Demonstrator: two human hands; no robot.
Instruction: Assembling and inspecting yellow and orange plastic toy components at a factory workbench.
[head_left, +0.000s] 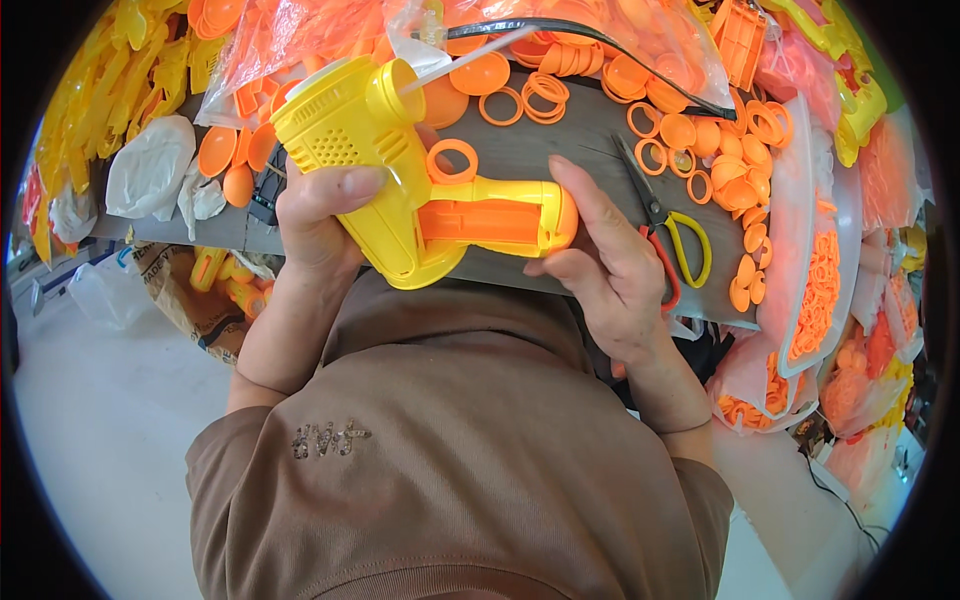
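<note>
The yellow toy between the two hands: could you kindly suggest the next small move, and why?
I would perhaps pinch the orange end cap lightly with the right hand to steady it: that hand curves around the cap, while the left hand grips the yellow toy.

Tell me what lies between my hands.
In the head view, the yellow plastic body lies between them, gripped by the left hand, one end at the right hand.
</note>
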